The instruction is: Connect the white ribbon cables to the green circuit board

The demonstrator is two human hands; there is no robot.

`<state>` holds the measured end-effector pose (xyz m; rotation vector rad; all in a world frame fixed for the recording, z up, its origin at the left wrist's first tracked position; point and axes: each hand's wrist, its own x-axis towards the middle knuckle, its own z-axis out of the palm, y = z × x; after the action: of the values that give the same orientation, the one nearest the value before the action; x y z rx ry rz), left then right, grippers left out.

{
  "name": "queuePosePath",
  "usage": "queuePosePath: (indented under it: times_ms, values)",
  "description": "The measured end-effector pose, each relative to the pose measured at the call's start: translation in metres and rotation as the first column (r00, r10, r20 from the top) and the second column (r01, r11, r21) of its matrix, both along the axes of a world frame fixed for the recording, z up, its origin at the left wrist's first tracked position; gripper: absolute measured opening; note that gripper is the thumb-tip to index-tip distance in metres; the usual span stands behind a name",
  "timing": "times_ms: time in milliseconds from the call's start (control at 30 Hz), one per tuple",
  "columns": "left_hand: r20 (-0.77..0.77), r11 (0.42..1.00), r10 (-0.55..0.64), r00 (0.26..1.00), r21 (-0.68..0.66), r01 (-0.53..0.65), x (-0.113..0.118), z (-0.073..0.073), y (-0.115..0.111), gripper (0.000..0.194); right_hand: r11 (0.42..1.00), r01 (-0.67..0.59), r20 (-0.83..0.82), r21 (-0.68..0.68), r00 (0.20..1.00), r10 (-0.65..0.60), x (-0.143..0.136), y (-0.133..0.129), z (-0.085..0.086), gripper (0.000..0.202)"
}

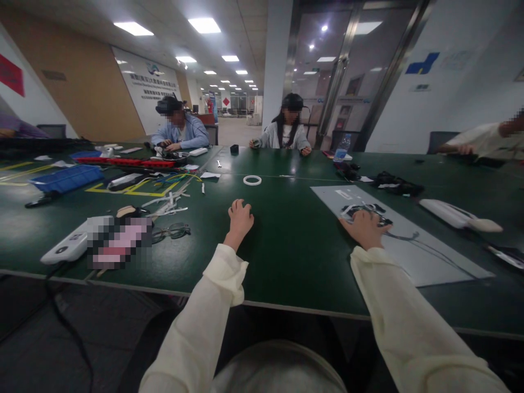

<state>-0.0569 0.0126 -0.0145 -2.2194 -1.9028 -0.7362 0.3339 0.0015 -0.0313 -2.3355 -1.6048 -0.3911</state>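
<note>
My left hand (pixel 240 221) rests over the bare green table (pixel 286 245) with its fingers bent and apart, holding nothing that shows. A white ring, like a roll of tape (pixel 252 180), lies just beyond it. My right hand (pixel 365 226) is spread, palm down, over a bundle of dark and pale cables (pixel 385 221) on a grey board (pixel 434 256). Part of the bundle is hidden under the fingers, which are not closed round it. Thin cables trail from it to the right across the board.
Glasses (pixel 172 232), a white device (pixel 77 240), white strips (pixel 170 204) and a blue tray (pixel 67 177) are at the left. A white device (pixel 448 213) and a bottle (pixel 342 148) are at the right. Several people sit around the table.
</note>
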Motion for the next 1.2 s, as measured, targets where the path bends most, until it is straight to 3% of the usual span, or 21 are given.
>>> queuePosePath:
  times_ms: [333, 667, 800, 933, 1200]
  values:
    - [-0.004, 1.000, -0.027, 1.000, -0.016, 0.027, 0.002, -0.005, 0.000, 0.020, 0.986, 0.128, -0.019, 0.112, 0.992, -0.126, 0.041, 0.009, -0.012, 0.059]
    - [-0.014, 0.993, -0.089, 0.996, -0.077, 0.088, 0.007, -0.002, -0.001, 0.023, 0.986, 0.135, -0.110, 0.099, 0.986, -0.124, 0.039, 0.004, -0.006, 0.061]
    - [-0.014, 0.992, -0.108, 0.994, -0.068, 0.107, 0.007, -0.005, 0.000, 0.022, 0.978, 0.145, -0.222, 0.148, 0.969, -0.110, 0.041, 0.005, -0.003, 0.057]
    - [-0.024, 0.993, -0.113, 0.993, -0.044, 0.111, 0.006, -0.008, 0.002, 0.020, 0.933, 0.245, -0.341, 0.263, 0.928, -0.148, 0.050, 0.004, 0.001, 0.049]
    - [-0.007, 0.989, -0.144, 0.990, -0.040, 0.144, 0.005, -0.009, 0.003, 0.020, 0.815, 0.325, -0.380, 0.480, 0.914, -0.141, 0.080, 0.003, 0.006, 0.042]
